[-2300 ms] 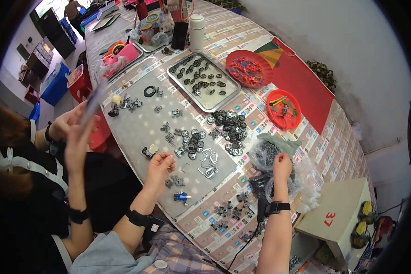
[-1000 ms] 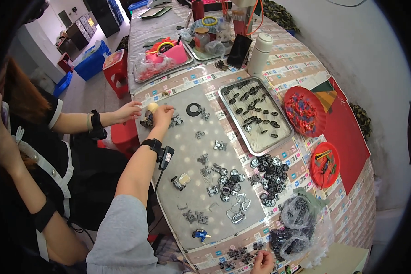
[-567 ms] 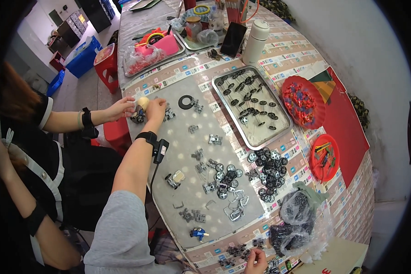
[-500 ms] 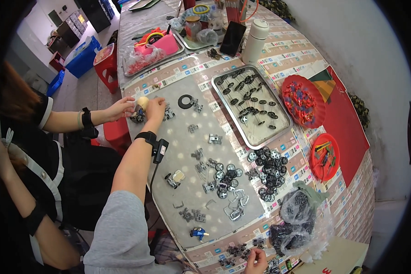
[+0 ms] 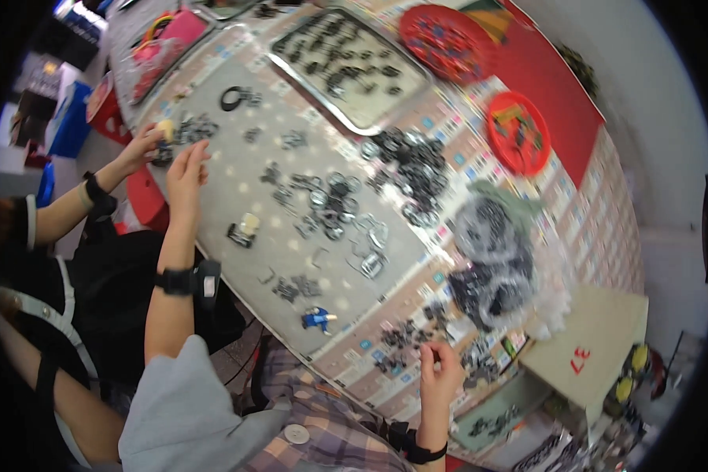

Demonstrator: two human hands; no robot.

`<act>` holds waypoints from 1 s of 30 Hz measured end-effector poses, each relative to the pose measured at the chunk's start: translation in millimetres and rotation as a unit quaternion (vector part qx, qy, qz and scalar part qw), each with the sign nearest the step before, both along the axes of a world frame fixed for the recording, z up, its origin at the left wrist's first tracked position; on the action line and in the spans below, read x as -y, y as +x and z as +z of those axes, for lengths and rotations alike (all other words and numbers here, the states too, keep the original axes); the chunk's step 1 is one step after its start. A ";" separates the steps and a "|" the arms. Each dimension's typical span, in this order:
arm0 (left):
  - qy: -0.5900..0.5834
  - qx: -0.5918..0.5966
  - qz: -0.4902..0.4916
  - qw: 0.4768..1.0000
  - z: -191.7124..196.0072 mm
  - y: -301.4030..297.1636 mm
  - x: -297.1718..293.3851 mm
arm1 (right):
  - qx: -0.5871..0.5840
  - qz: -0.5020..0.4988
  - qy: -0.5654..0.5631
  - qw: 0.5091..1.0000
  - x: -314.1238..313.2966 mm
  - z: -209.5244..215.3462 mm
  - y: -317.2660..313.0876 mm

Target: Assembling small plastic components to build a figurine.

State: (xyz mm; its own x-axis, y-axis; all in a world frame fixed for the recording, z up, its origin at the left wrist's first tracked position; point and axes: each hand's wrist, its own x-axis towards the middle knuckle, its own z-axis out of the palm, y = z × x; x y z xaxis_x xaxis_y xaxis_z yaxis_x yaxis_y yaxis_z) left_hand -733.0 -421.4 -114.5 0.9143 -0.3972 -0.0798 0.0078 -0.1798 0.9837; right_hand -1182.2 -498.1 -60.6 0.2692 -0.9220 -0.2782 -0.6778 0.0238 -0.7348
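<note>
My left hand point(image 5: 186, 175), blurred, is over the left edge of the grey mat, its fingers stretched out and nothing visible in them. Close by, a co-worker's hand point(image 5: 140, 149) holds a small toy with a cream round top point(image 5: 165, 128). Beside them lies a cluster of grey plastic parts point(image 5: 195, 128). My right hand point(image 5: 442, 373) is at the table's near edge, thumb and fingers pinched together; anything between them is too small to make out. It is nearest to small dark parts point(image 5: 401, 337). A blue toy figure point(image 5: 317, 318) and a small cream-topped toy car point(image 5: 245, 230) lie on the mat.
Black-and-silver toy wheels point(image 5: 421, 169) are heaped right of the mat. A metal tray point(image 5: 362, 118) holds wheels on axles. Beyond it are a red bowl point(image 5: 480, 67) of small pieces and a red basket point(image 5: 519, 161) of tools. Plastic bags point(image 5: 492, 236) and a cardboard box point(image 5: 598, 338) stand at right.
My view has swung toward the near right. My left hand has come away from the cream-topped toy, which stays in the co-worker's hand. More of my right hand and forearm shows.
</note>
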 end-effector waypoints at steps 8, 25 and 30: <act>0.014 -0.082 -0.180 0.980 -3.6 -166.9 -23.2 | 0.015 -0.060 0.024 0.998 -35.9 -4.7 -56.5; 0.123 -0.117 -0.189 0.967 -16.2 -246.2 -59.8 | 0.023 -0.059 0.038 0.997 -102.8 -7.0 -145.0; 0.155 -0.105 -0.168 0.968 -23.5 -252.0 -99.1 | 0.037 -0.043 0.041 0.998 -120.3 -9.2 -151.7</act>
State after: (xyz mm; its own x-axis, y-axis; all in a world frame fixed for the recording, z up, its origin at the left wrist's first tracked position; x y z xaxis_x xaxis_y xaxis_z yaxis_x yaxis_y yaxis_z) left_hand -985.1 -322.3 -138.0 0.6885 -0.5963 -0.4127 0.0908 -0.4937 0.8649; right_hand -1333.9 -377.8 -69.8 0.2134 -0.9175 -0.3356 -0.6151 0.1408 -0.7758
